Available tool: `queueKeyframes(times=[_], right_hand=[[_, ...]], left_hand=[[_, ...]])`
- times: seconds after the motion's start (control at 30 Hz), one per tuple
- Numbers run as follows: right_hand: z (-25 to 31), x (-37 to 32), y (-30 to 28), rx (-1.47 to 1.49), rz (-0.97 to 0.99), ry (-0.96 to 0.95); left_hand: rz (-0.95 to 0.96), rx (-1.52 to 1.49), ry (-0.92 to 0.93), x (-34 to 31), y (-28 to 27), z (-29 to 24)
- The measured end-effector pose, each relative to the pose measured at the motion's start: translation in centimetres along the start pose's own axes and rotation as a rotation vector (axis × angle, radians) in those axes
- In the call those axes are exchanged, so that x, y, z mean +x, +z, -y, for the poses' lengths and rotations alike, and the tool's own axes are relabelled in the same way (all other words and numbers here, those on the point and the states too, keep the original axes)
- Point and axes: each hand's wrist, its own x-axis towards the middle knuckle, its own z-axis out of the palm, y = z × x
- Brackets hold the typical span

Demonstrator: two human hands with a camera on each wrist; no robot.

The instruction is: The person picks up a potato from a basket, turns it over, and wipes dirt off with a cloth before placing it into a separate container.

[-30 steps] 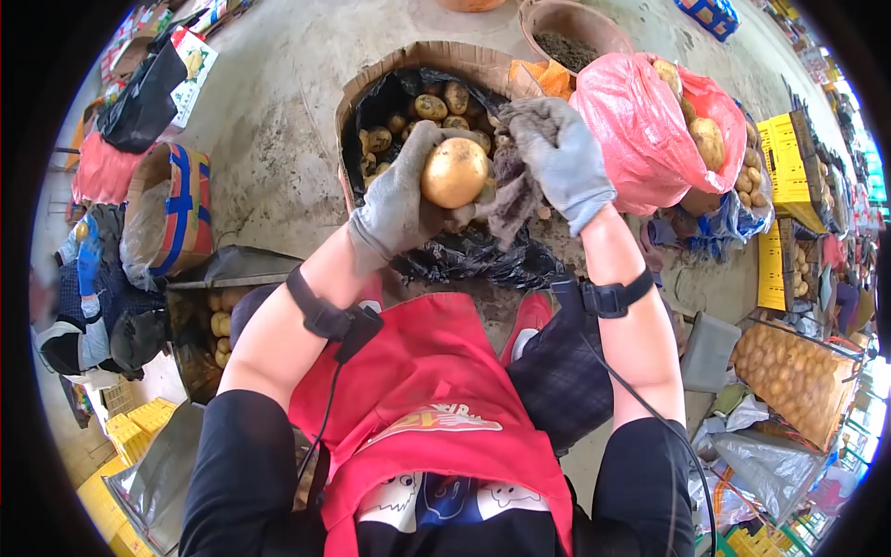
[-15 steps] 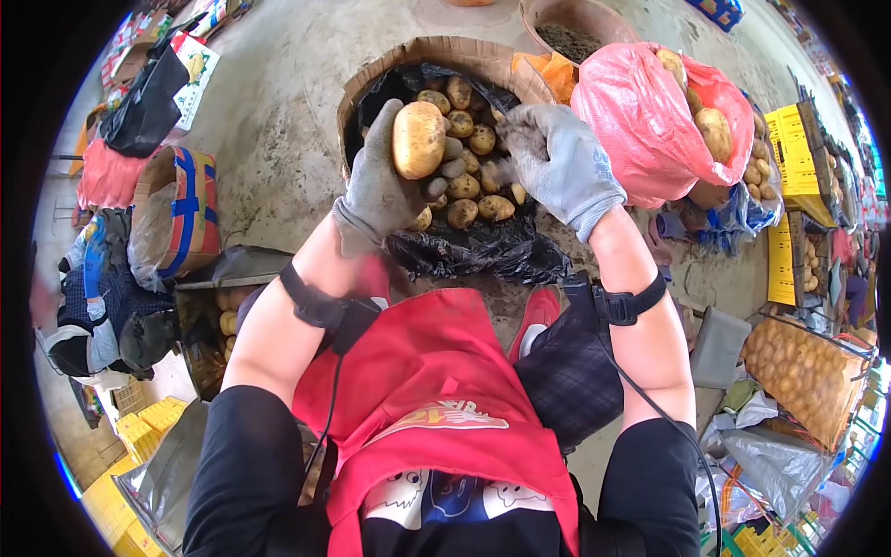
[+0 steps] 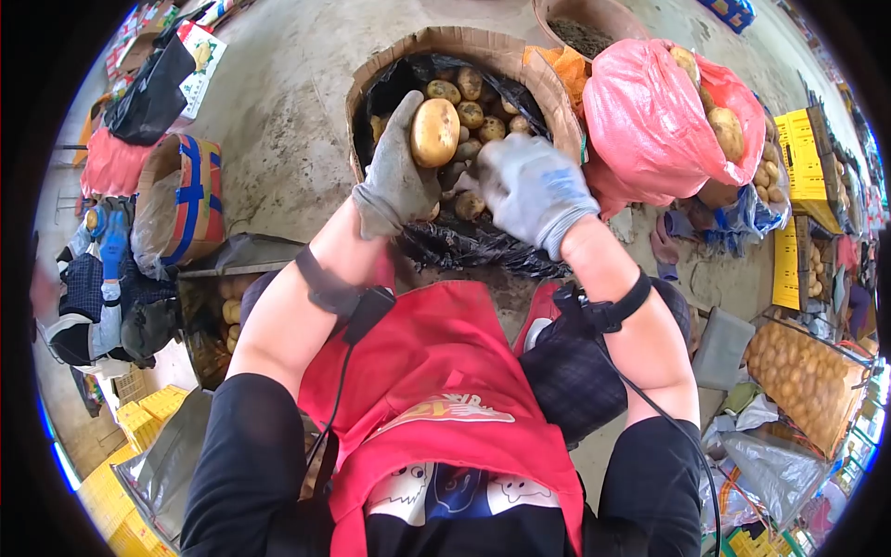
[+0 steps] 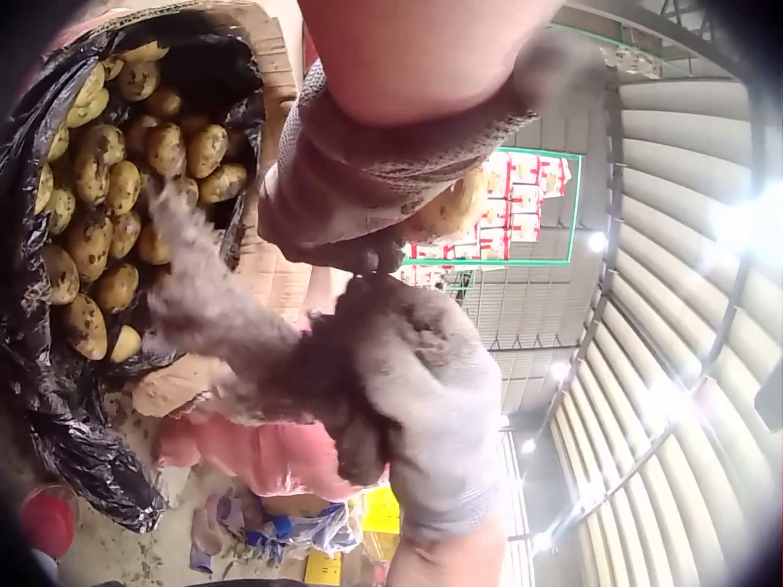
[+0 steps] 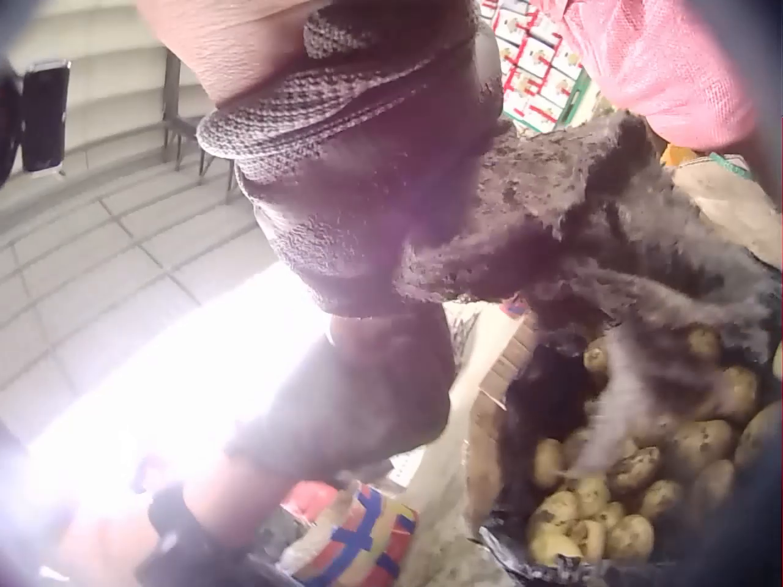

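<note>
While left grip (image 3: pixel 394 181) holds potato (image 3: pixel 435 132), basket rim (image 3: pixel 445 39) adjoins.

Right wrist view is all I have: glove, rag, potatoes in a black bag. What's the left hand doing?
Observer: The left hand, gloved, grips one large potato above the pile.
Operator: Where's the right hand relative to that?
Observer: In the head view the right hand, holding the rag, is close beside the potato, lower and to its right, over the cardboard box.
Operator: Any potatoes outside that box?
Observer: Yes. A pink bag right of the box shows more potatoes at its top.
</note>
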Motion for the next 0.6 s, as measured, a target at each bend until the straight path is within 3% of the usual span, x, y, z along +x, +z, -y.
queueKeyframes(times=[0.1,0.2,0.27,0.33,0.4,0.47,0.5,0.53,0.6], right_hand=[[-1.5,0.9,0.1,0.435,-0.402,0.028],[-1.3,1.7,0.5,0.584,-0.515,0.004],[-0.7,1.8,0.9,0.632,-0.489,0.031],[-0.2,2.0,1.8,0.666,-0.495,-0.029],[0.3,1.3,0.1,0.516,-0.422,-0.11],[0.3,0.4,-0.8,0.163,0.089,-0.256],[0.2,-0.1,-0.7,0.009,0.086,-0.17],[0.0,0.0,-1.0,-0.013,0.122,-0.046],[-1.0,0.0,-1.4,0.04,0.01,0.034]], left_hand=[[-0.049,-0.051,0.03,-0.3,0.2,0.8],[0.094,-0.127,-0.083,1.1,-1.1,1.0],[0.124,-0.115,-0.107,1.2,-0.3,1.9],[0.091,0.132,0.098,0.1,2.4,3.0],[0.072,0.155,0.088,0.4,1.3,2.8],[0.039,0.119,0.025,0.5,0.7,2.1],[-0.001,0.102,0.011,0.7,0.1,1.5],[0.0,0.105,0.011,0.8,-0.2,1.1],[0.067,0.095,0.017,0.6,-0.2,0.7]])
